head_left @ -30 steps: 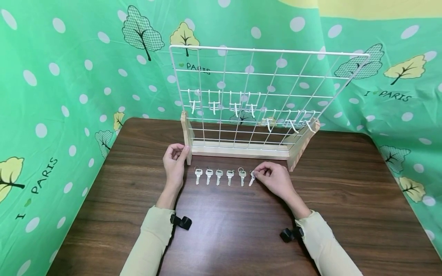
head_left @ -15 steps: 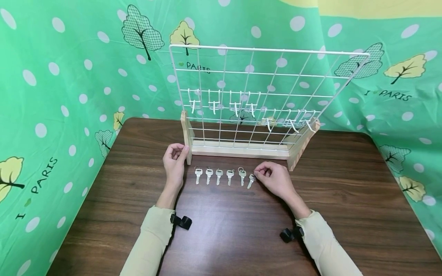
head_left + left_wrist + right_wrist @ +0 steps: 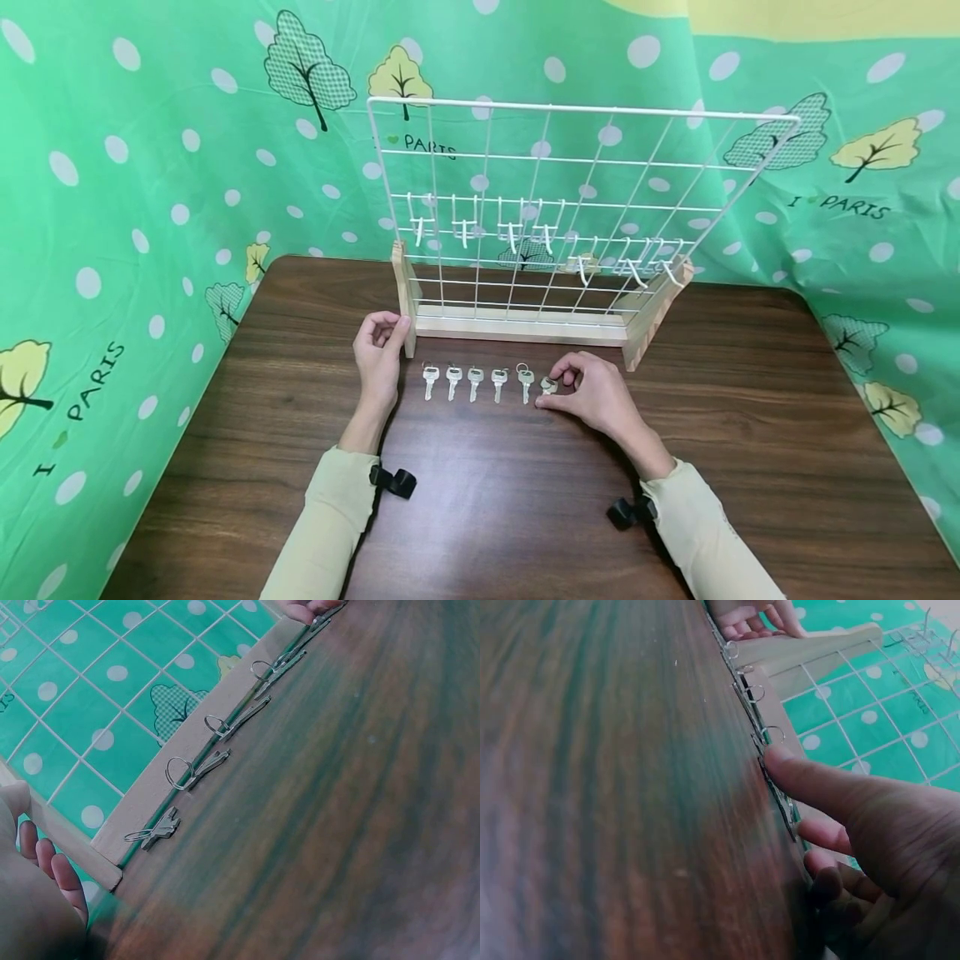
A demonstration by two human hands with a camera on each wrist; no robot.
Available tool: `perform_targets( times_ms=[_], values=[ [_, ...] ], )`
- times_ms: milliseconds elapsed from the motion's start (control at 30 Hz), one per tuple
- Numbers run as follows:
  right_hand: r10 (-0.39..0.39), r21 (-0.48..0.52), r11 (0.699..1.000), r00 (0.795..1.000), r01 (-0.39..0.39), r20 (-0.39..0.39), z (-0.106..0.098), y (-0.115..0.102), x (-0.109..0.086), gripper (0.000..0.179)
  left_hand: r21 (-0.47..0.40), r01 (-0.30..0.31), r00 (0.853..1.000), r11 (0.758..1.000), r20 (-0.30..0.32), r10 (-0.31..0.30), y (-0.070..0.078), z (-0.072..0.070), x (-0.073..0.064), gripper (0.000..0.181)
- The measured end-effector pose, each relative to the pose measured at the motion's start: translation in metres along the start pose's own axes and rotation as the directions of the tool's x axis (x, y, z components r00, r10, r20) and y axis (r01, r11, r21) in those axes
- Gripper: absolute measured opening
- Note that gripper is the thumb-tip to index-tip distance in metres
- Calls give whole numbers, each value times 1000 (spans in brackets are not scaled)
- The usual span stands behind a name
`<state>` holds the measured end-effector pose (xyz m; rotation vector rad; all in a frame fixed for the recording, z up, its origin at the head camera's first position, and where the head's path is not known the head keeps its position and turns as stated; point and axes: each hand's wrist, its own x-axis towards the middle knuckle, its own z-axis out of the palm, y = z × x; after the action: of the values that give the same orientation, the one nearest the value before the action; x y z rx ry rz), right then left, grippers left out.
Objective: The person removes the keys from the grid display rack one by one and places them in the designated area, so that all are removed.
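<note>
In the head view a white wire grid rack [image 3: 521,333] stands on wooden feet, with several white hooks [image 3: 512,237] on its mesh. My left hand [image 3: 378,354] grips the rack's left wooden foot, thumb on the near side. Several silver keys with rings lie in a row before the rack, among them a key [image 3: 431,383] at the left end. The rightmost key [image 3: 549,386] lies between thumb and index finger of my right hand [image 3: 592,392], its blade partly hidden by the thumb. In the right wrist view the thumb [image 3: 810,776] touches the line of keys.
The dark wooden table [image 3: 480,508] extends in front of the keys and to both sides. A green patterned cloth [image 3: 187,150] hangs behind and beside it. The rack's right wooden foot [image 3: 656,321] stands just beyond my right hand.
The rightmost key has swung and shifted slightly toward me. My right thumb has moved down to the key's lower end while the index finger stays at its top. My left hand has not moved.
</note>
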<state>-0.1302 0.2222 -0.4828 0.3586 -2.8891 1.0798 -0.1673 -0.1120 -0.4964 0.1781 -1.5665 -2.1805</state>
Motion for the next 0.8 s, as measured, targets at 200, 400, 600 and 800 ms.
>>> perform_targets(
  times_ms=[200, 400, 600, 800],
  values=[
    [-13, 47, 999, 999, 14, -34, 2, 6, 0, 36, 0, 1, 1000, 1000, 9, -1, 0, 0, 0, 20],
    [-18, 74, 997, 999, 21, -42, 3, 9, 2, 33, 6, 1, 1000, 1000, -4, 0, -1, -1, -1, 16],
    [-27, 81, 996, 999, 29, -20, 2, 9, 3, 30, 2, 5, 1000, 1000, -1, -5, -1, -1, 0, 18],
    [-32, 118, 993, 999, 30, 17, -1, 10, 3, 30, 0, 1, 1000, 1000, 1, -1, -1, -1, 1, 19]
  ],
)
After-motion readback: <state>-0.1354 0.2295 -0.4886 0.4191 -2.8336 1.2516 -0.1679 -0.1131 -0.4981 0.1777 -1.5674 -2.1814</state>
